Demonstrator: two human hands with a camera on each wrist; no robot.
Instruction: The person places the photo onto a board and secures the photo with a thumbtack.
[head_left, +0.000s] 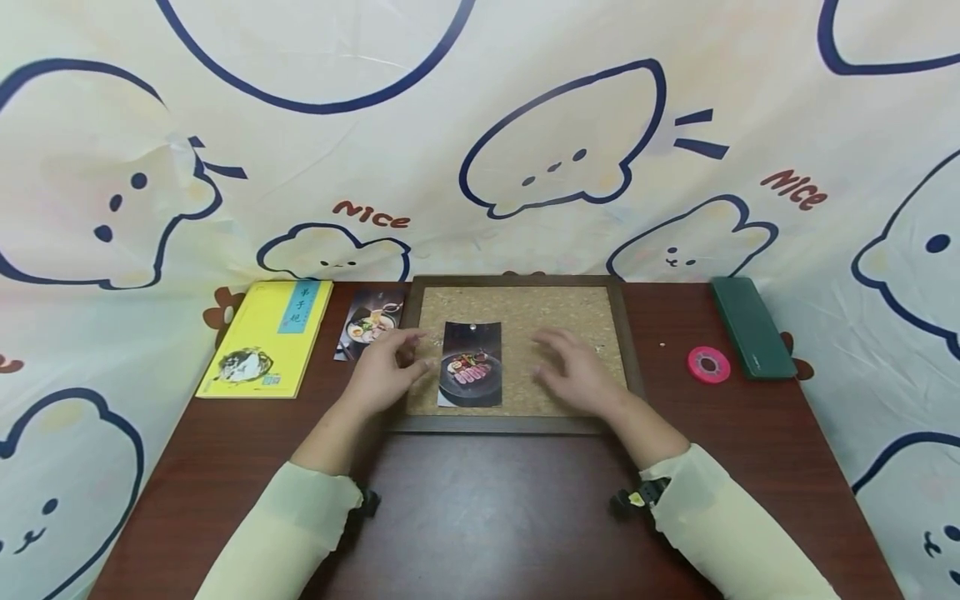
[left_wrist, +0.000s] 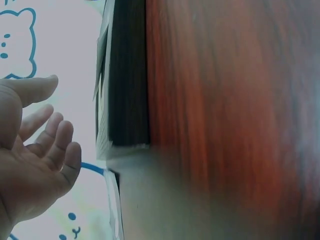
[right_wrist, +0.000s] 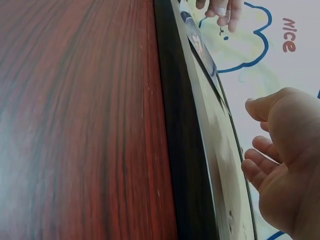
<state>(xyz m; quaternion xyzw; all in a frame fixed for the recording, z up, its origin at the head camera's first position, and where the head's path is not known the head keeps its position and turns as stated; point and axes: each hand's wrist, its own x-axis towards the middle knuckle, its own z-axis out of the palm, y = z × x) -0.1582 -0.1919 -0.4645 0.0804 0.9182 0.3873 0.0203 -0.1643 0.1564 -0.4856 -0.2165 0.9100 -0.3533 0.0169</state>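
A framed cork board (head_left: 555,392) lies on the dark wood table. On its left half is a food photo (head_left: 470,367) of sliced meat in a dark bowl, with a small round pin (head_left: 473,327) at its top edge. My left hand (head_left: 382,371) hovers over the board's left edge, fingers loosely bent around nothing. My right hand (head_left: 581,371) is held above the board's right half, likewise with nothing in it. Both palms face inward, apart from the photo. In the wrist views, the left hand (left_wrist: 42,145) and right hand (right_wrist: 285,155) show relaxed, spread fingers.
Left of the board lie a second food photo (head_left: 367,323), partly behind my left hand, and a yellow book (head_left: 262,342). On the right are a pink round case (head_left: 708,365), a green box (head_left: 753,327) and a tiny white speck (head_left: 662,344). A patterned cloth (head_left: 420,158) hangs behind the table.
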